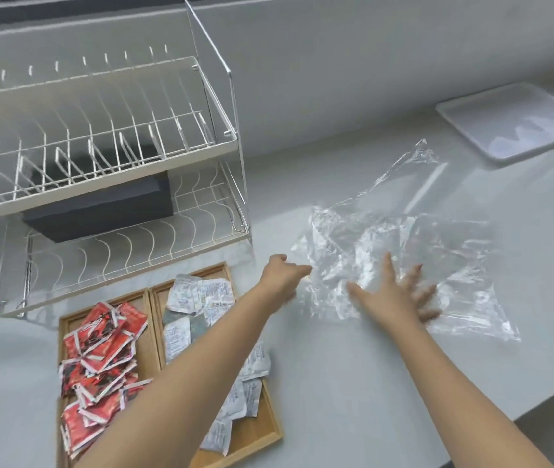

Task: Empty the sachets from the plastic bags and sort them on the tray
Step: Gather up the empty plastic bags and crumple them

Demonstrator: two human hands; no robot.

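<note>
Single head view, looking forward and steeply down over a counter [353, 383], both forearms reaching in from below, close range.

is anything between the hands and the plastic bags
Nothing visible. The right hand lies flat on the clear plastic bags, and the left hand touches their left edge.

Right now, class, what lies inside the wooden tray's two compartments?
Wooden tray: red sachets fill the left compartment, white sachets the right. The left forearm covers part of both.

Crinkled glossy clear plastic bags [400, 251], matt wooden tray [252, 430], white wire rack [100, 157]
</note>
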